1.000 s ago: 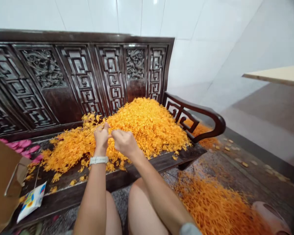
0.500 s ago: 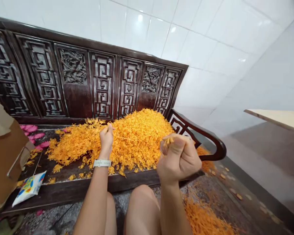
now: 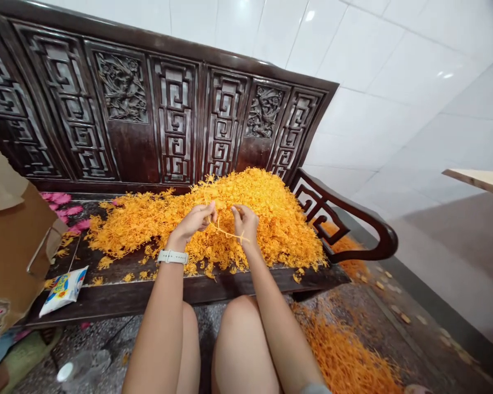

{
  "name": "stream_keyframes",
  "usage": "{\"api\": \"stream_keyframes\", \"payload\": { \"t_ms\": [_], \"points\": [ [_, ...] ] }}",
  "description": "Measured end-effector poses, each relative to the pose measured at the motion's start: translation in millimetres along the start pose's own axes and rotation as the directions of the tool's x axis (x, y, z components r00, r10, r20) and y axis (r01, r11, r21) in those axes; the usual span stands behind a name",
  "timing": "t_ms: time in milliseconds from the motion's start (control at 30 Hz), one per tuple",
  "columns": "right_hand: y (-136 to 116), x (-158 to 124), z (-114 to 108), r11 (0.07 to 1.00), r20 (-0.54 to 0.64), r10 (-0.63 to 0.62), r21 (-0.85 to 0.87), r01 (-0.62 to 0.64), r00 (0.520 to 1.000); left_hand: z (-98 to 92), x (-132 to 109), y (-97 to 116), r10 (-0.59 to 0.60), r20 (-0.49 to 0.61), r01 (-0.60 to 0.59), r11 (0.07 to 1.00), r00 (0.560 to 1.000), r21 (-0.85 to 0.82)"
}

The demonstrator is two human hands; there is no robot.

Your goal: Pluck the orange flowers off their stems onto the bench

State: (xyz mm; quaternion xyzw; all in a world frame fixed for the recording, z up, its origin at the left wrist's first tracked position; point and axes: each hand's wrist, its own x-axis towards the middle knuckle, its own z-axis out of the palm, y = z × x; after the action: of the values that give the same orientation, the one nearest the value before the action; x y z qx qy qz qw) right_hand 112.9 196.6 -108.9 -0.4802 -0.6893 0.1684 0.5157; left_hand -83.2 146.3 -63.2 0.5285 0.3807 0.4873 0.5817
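A large heap of orange-yellow stringy flower sprays [image 3: 263, 213] lies on the seat of a dark carved wooden bench [image 3: 176, 290]. Both hands are just above the heap's front. My left hand [image 3: 194, 221], wearing a white watch [image 3: 172, 257], pinches a thin orange strand [image 3: 225, 232]. My right hand [image 3: 245, 224] pinches the other end of that strand, or one tangled with it. Its fingertips nearly meet the strand's bend, and the hands stay apart. Loose bits lie scattered along the seat's front.
A cardboard box [image 3: 14, 246] stands at the bench's left end, beside a small printed packet [image 3: 64, 291] and pink flowers [image 3: 61, 208]. More orange strands [image 3: 337, 350] lie on the floor at right, below the curved wooden armrest [image 3: 345, 216]. My knees are below the bench edge.
My right hand has come down from a raised fist near the armrest to the heap, close to my left hand. A strand now stretches between them. The view has tilted slightly.
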Motion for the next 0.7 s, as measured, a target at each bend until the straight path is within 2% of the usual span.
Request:
{"api": "stream_keyframes", "payload": {
  "t_ms": [167, 233, 367, 467, 567, 633, 700],
  "points": [
    [-2, 0, 0, 0.997, -0.025, 0.038, 0.064, -0.037, 0.999, 8.9, 7, 0, -0.047, 0.146, 0.032, 0.994, 0.988, 0.105],
    [-6, 0, -1, 0.986, -0.027, 0.099, 0.141, -0.095, 0.995, 9.1, 11, -2, -0.054, 0.183, 0.024, 0.987, 0.982, 0.162],
    [-24, -4, -4, 0.876, 0.102, 0.254, 0.398, -0.274, 0.962, 10.1, 14, -7, -0.127, 0.308, 0.029, 0.953, 0.943, 0.302],
    [-39, -9, -2, 0.828, 0.094, 0.293, 0.472, -0.302, 0.951, 17.0, 13, -6, -0.207, 0.380, 0.067, 0.935, 0.902, 0.349],
    [-46, -12, 3, 0.788, 0.061, 0.367, 0.510, -0.345, 0.928, 25.5, 12, -4, -0.150, 0.393, 0.018, 0.947, 0.907, 0.322],
    [-46, -12, 6, 0.771, 0.075, 0.390, 0.519, -0.370, 0.918, 28.2, 11, -4, -0.076, 0.375, -0.047, 0.950, 0.924, 0.309],
    [-45, -12, 6, 0.727, 0.116, 0.408, 0.559, -0.399, 0.906, 27.3, 11, -5, -0.059, 0.378, -0.076, 0.940, 0.924, 0.333]
  ]
}}
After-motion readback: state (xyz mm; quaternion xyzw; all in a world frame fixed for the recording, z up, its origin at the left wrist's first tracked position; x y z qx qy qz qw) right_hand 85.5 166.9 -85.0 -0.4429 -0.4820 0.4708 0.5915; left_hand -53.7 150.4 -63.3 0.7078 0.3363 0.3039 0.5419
